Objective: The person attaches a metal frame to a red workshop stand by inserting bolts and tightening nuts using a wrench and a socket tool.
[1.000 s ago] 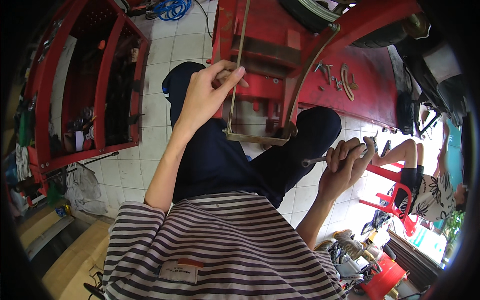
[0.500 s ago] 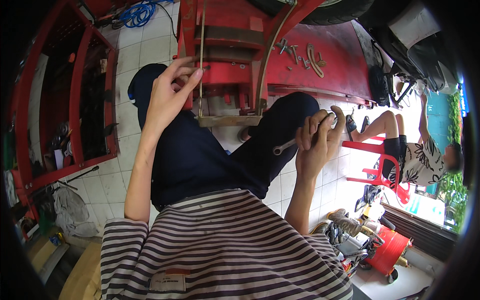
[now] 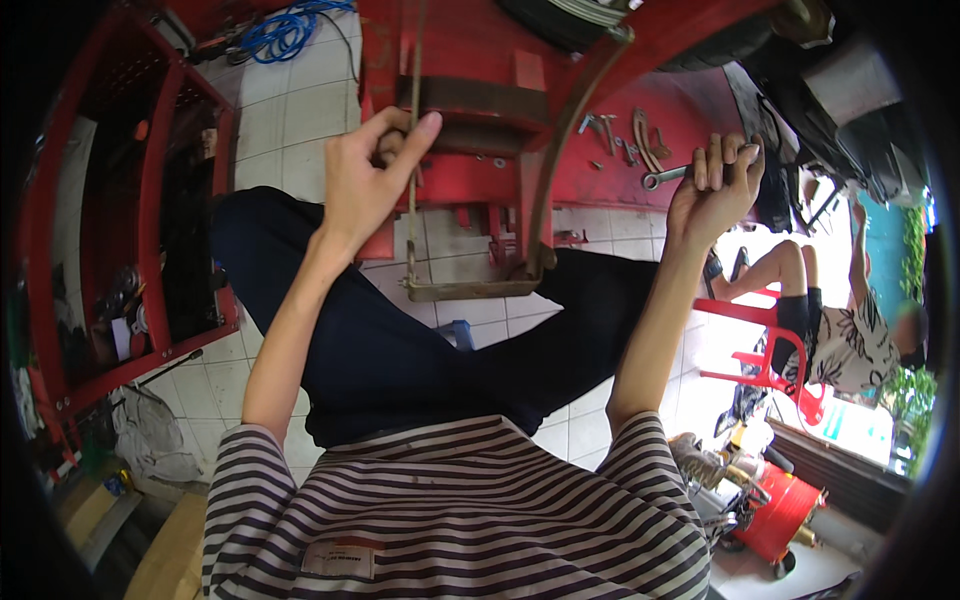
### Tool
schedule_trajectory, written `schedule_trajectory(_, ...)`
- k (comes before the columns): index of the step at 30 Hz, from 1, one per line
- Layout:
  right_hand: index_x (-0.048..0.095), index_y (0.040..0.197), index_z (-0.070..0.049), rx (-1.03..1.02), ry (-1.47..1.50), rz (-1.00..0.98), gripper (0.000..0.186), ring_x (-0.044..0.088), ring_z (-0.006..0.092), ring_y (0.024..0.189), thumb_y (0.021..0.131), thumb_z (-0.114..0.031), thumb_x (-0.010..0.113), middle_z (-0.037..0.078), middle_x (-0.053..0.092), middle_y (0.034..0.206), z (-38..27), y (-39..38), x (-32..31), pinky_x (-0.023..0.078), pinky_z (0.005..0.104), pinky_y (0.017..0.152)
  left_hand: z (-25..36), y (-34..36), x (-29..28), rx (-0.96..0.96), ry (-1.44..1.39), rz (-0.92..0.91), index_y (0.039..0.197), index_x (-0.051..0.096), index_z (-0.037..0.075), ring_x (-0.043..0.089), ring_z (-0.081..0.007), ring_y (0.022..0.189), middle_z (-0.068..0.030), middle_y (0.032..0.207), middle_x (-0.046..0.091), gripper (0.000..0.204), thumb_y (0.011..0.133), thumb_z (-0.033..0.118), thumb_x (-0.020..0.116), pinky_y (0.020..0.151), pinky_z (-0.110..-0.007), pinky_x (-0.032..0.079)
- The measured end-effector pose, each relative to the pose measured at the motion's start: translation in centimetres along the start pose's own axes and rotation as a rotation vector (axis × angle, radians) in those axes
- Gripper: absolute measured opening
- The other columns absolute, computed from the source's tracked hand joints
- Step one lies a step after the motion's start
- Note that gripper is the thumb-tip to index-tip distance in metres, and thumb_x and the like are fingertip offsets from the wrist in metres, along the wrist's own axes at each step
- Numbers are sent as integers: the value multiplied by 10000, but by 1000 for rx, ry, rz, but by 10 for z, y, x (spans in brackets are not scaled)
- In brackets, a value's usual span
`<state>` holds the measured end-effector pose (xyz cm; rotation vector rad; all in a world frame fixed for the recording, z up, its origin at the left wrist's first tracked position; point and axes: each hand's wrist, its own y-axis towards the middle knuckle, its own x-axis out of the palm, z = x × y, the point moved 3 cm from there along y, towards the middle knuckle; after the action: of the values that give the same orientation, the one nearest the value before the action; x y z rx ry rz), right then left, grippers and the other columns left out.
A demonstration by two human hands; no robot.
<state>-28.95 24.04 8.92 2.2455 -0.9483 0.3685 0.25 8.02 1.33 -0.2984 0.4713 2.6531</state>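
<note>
My left hand is closed at a thin upright rod, its thumb lying across the rod. The rod is the left side of a brownish metal frame with a flat crossbar at the bottom and a curved strap on the right. A combination wrench is in my right hand, its ring end pointing left; the rest is hidden in the fingers. My right hand hovers over the right side of a red workbench lift.
Bolts and a slotted curved bracket lie on the red surface. A tyre is above. Red shelving stands left, with a blue hose behind. A person sits on a red chair at right, near a red tank.
My right hand with the wrench has risen and moved right, away from my knee. My left hand has shifted slightly right, its thumb now across the rod. My knees have spread wider.
</note>
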Motion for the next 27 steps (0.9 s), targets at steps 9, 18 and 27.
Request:
schedule_trajectory(9, 411, 1210, -34, 97, 24, 264, 225, 337, 55, 537, 1052, -193, 432, 34, 424, 799, 50, -11, -45, 279, 196, 437, 2, 8, -1, 283, -159, 48, 641, 564, 36, 441, -21, 395, 28, 450, 462, 251, 839, 104, 703, 393, -203, 285)
schedule_trajectory(18, 357, 1267, -21, 139, -180, 280, 298, 322, 52, 466, 1057, -224, 414, 46, 431, 796, 47, -20, -22, 279, 202, 366, 6, 2, 4, 233, -96, 92, 662, 572, 10, 366, -44, 403, 11, 457, 399, 243, 869, 94, 669, 410, -238, 270)
schedule_trajectory(27, 355, 1263, -40, 167, -199, 293, 272, 327, 62, 455, 1061, -217, 400, 50, 421, 781, 45, -19, -8, 278, 214, 346, -2, 1, 10, 11, -41, 169, 640, 569, 1, 362, -44, 428, -1, 465, 417, 337, 916, 161, 676, 430, -234, 298)
